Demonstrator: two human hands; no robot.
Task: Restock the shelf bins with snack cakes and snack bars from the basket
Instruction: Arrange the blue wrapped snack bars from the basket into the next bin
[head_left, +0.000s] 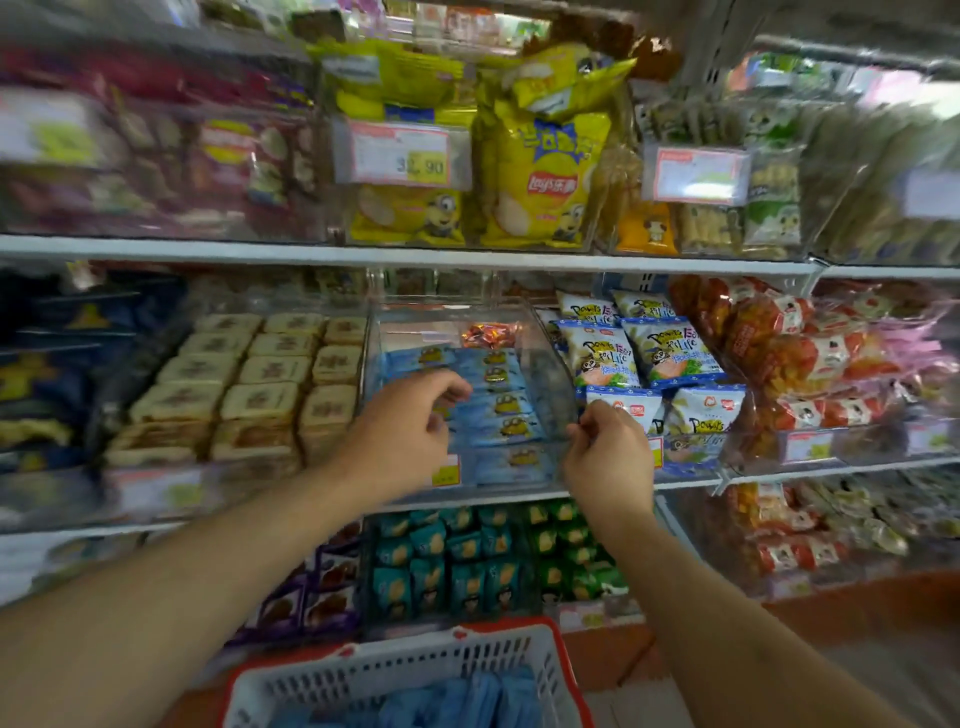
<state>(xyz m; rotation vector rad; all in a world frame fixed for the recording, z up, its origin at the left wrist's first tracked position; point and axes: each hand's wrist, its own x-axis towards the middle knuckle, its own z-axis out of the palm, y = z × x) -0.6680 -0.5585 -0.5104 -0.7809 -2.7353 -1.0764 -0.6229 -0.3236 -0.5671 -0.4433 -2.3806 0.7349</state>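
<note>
- The left hand (410, 410) reaches into the clear bin (540, 332) on the middle shelf, fingers loosely curled over the blue snack packets (493, 405); nothing can be seen held in it, though blur makes it unclear whether the fingertips touch the packets
- The right hand (608, 452) is at the near right corner of the same bin, thumb and fingers drawn together as if pinching its clear front edge; I cannot tell for sure whether anything is gripped
- The blue packets lie stacked in a row running from near to far inside the bin, each with a yellow cartoon figure on it
- A small orange-red wrapped item (491, 332) lies at the far end of that bin
- The basket (558, 670), white mesh with a red rim, sits low and near, in the middle of the view; more blue packets in the basket (467, 696) lie inside it
- Left of the bin is a bin of tan square cakes (260, 374) in neat rows
- Right of it are white and blue snack bags (639, 353), then red-orange bags (779, 338) further right
- The shelf above holds yellow chip bags (535, 171) and a price tag (400, 153)
- The shelf below holds teal packets (441, 561) and green packets (566, 551)
</note>
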